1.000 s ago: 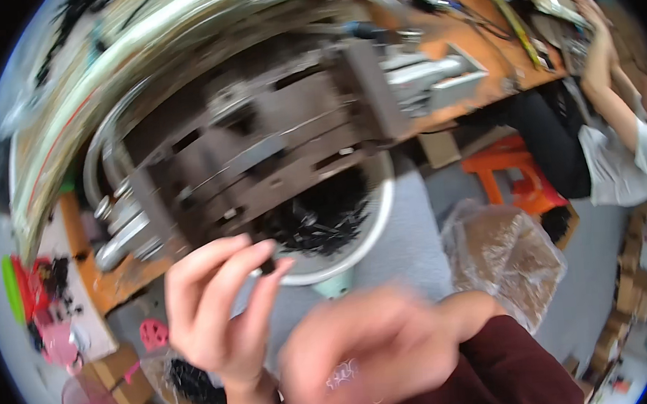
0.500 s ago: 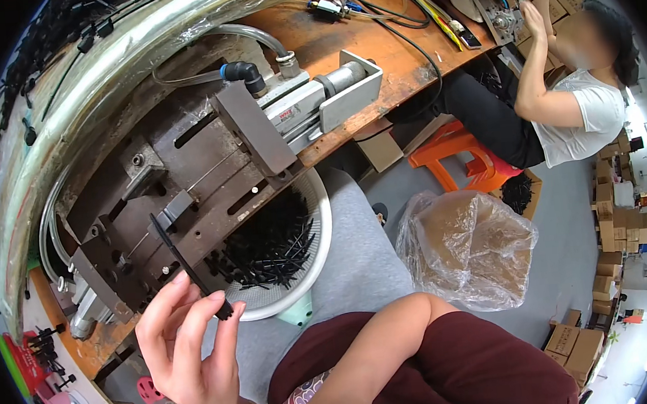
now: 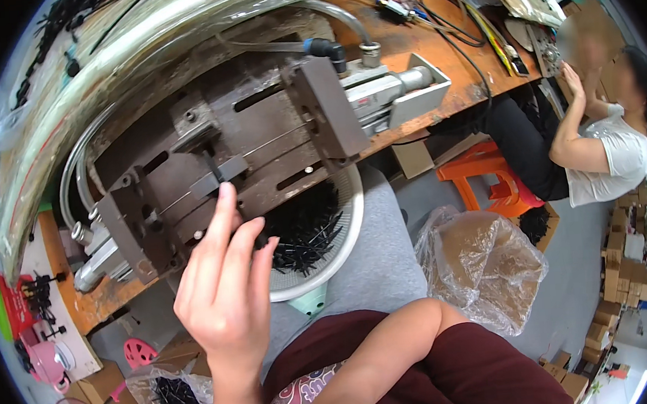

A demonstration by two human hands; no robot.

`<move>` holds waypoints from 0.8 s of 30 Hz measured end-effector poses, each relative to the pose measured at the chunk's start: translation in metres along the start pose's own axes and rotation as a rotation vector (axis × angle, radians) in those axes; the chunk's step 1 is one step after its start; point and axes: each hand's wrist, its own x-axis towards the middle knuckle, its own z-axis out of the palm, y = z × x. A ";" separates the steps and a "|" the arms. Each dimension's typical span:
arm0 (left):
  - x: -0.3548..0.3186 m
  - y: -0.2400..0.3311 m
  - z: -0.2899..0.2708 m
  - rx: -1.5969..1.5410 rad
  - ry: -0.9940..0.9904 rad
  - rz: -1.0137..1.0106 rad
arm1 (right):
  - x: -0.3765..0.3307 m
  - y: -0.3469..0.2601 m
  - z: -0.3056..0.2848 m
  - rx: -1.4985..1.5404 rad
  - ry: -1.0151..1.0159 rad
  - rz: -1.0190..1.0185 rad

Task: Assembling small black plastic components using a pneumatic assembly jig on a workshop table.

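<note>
Overhead, left hand point(image 3: 224, 286) fingers spread apart at metal press point(image 3: 237, 163), orange workbench point(image 3: 417, 43), grey floor point(image 3: 572, 273).

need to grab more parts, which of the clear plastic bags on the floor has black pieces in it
The small bag at lower left, beside the left hand; black pieces show through it. The big crumpled bag on the right shows none.

A worn orange wooden workbench point(image 3: 410, 43) crosses the upper frame. Grey floor point(image 3: 573, 289) fills the lower right, with an orange plastic stool point(image 3: 489, 177) and stacked brown cardboard boxes point(image 3: 618, 270) at the right edge.
</note>
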 end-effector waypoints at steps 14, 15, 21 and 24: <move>0.010 -0.009 -0.009 0.163 0.001 0.053 | -0.035 -0.081 0.006 -0.982 0.179 0.024; 0.010 -0.009 -0.010 0.163 -0.002 0.056 | -0.037 -0.086 0.015 -0.994 0.325 0.026; 0.011 -0.009 -0.010 0.151 -0.012 0.089 | 0.005 -0.123 0.039 -1.974 0.622 -0.331; 0.005 -0.015 -0.007 0.151 0.017 0.085 | 0.058 -0.154 0.019 -2.421 0.583 -0.350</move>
